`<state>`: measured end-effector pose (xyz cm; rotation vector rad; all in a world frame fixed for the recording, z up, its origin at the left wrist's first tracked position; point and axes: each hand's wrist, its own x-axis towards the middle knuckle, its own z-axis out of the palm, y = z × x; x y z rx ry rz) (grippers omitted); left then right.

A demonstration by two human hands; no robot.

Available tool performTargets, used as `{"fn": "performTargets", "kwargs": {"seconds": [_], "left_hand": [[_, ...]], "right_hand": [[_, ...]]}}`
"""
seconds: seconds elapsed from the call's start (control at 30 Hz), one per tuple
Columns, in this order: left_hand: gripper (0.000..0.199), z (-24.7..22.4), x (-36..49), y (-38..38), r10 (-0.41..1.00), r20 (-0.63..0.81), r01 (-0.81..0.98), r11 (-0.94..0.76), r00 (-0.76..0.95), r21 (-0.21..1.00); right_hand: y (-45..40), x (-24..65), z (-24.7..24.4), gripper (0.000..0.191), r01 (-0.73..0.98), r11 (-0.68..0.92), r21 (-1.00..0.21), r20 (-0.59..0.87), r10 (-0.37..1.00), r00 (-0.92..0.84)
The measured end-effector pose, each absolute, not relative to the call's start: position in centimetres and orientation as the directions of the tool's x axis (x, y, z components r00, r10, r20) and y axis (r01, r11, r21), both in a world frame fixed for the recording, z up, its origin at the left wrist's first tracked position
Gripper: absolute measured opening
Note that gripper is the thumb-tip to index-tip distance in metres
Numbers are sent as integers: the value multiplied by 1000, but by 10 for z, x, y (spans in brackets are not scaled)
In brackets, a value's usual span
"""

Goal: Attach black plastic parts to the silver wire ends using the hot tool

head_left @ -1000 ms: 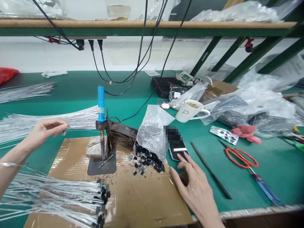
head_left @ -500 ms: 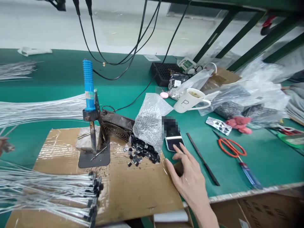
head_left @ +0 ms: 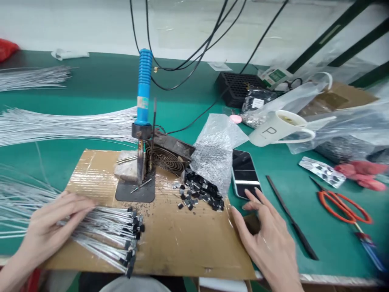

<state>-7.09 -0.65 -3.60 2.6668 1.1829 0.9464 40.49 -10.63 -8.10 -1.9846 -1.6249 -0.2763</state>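
My left hand (head_left: 56,227) lies over a bundle of thin silvery-white wires (head_left: 105,221), thumb and fingers brought together around some strands. Small black connector-like ends (head_left: 132,233) tip these wires at the right. My right hand (head_left: 269,239) rests with spread, slightly bent fingers beside the cardboard's right edge. Its fingertips touch or hover just over the lower part of a phone (head_left: 245,174); which one I cannot tell. Between the hands, loose small black pieces (head_left: 203,190) spill from a clear plastic bag (head_left: 214,154) onto the cardboard sheet (head_left: 182,243).
A blue-handled soldering iron (head_left: 144,87) stands tip down in a holder, before a dirty fan (head_left: 170,154). More wires (head_left: 69,125) lie behind. To the right are a dark flat rod (head_left: 291,219), orange-handled scissors (head_left: 345,207) and a white mug (head_left: 278,129).
My left hand has come in from the left edge onto the wire bundle. The view has shifted left, and my right hand stays by the phone.
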Motion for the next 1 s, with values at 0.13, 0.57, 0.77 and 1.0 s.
{"fn": "performTargets", "kwargs": {"seconds": [0.13, 0.57, 0.77, 1.0], "left_hand": [[19, -34, -55, -3, 668, 520, 641, -719, 532, 268], [22, -30, -34, 3, 616, 496, 583, -775, 612, 244], [23, -31, -33, 7, 626, 454, 568, -776, 635, 276], [26, -59, -56, 5, 667, 506, 569, -740, 547, 360]], "right_hand": [[-105, 405, -81, 45, 951, -131, -279, 484, 836, 258], [-106, 401, -75, 48, 950, -177, -257, 446, 850, 279], [-106, 405, -80, 47, 951, -156, -269, 451, 852, 267], [-108, 405, -82, 26, 953, -107, -284, 491, 837, 240]]}}
